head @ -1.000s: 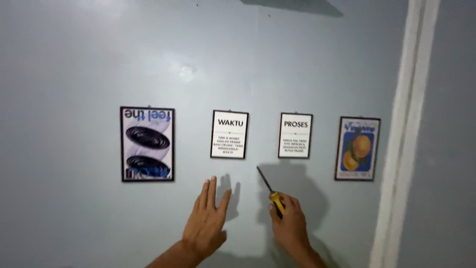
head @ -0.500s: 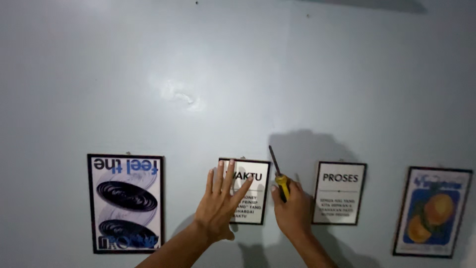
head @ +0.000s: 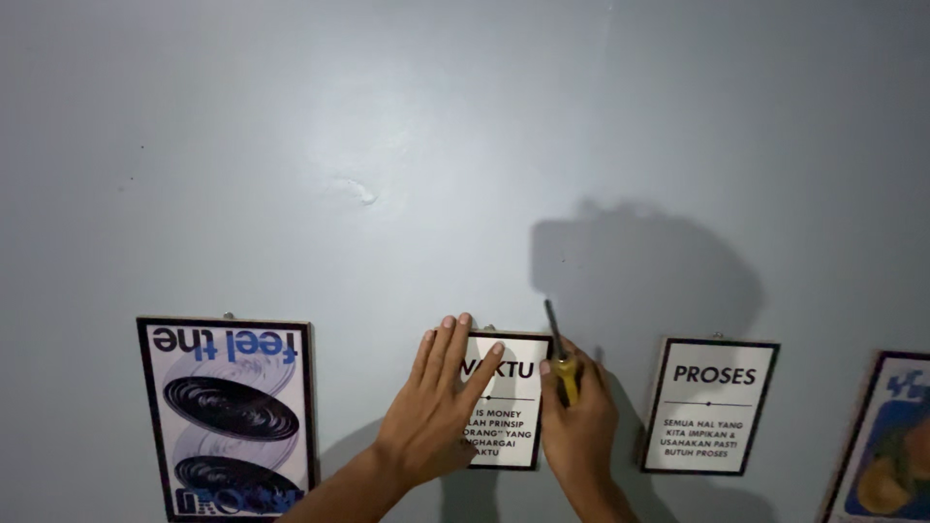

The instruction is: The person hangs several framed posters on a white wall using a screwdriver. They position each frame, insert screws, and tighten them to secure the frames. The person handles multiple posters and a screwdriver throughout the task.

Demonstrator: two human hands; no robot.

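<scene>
Grey-blue wall [head: 387, 145], four framed pictures in a row.
We press our left hand [head: 436, 412], fingers spread flat, on the small white text frame [head: 509, 402]; our right hand [head: 579, 426] grips one yellow-handled screwdriver [head: 562, 363], tip up, at the frame's right edge. Flanking: one swirl poster [head: 228, 416], one second text frame [head: 712, 407], one fruit print [head: 891, 446].

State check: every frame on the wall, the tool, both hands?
Left hand: flat, fingers spread, on middle text frame.
Right hand: closed around screwdriver.
Screwdriver: held, shaft pointing up, beside frame's right edge.
Middle text frame: hanging, partly covered.
Right text frame: hanging, untouched.
Swirl poster: hung upside down.
Fruit poster: hanging, cut off by picture edge.
</scene>
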